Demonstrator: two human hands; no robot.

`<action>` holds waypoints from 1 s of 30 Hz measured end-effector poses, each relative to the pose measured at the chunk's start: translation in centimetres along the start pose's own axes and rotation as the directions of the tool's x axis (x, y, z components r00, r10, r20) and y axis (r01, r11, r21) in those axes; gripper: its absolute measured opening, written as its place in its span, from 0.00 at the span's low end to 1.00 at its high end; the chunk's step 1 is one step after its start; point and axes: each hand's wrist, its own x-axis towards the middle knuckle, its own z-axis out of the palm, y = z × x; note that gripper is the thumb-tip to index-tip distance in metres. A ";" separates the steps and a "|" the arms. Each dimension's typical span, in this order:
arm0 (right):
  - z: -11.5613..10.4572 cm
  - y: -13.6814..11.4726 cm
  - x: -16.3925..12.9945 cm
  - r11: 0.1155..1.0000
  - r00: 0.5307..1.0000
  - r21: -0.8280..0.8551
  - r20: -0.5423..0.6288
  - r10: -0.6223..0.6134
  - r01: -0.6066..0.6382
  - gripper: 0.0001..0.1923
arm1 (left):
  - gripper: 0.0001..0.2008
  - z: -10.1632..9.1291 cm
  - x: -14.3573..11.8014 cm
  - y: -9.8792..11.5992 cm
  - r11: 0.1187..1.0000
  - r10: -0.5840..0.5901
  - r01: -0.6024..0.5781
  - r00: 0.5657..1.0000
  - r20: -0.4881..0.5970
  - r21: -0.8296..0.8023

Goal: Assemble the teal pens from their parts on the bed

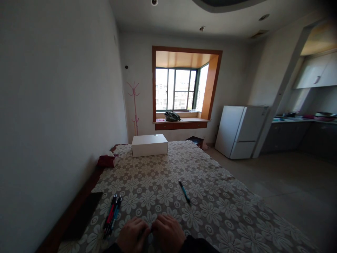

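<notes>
While both hands rest knuckles-up at the near edge of the table, the left hand and the right hand sit side by side with their fingertips meeting in the middle. Their fingers are curled down onto the flowered lace tablecloth; whether they pinch anything between them I cannot tell, since the backs of the hands hide it. Just left of the left hand lies a bundle of pens, red, blue and dark, laid parallel and pointing away. A single teal pen lies apart, ahead of the right hand and slanted. A dark flat object sits by the wall at the left edge. Farther up the table stand a white box and a dark red tissue pack. Beyond are a pink coat stand, a bay window and a white fridge. No writing is readable anywhere.
</notes>
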 end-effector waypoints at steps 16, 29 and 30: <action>-0.2 -0.2 0.0 0.999 1.000 0.036 -0.008 0.004 -0.003 0.09 | 0.16 0.3 -0.1 -0.2 0.999 0.027 -0.028 0.998 -0.048 -0.020; 0.2 0.1 -0.1 0.999 1.000 0.032 -0.008 -0.017 0.018 0.10 | 0.05 -0.3 0.0 -0.2 0.991 0.053 -0.054 0.999 -0.005 -0.119; 0.4 0.2 -0.2 0.999 1.000 0.033 -0.010 -0.026 0.026 0.10 | 0.05 -0.1 0.0 -0.3 0.992 0.055 -0.055 0.998 -0.007 -0.112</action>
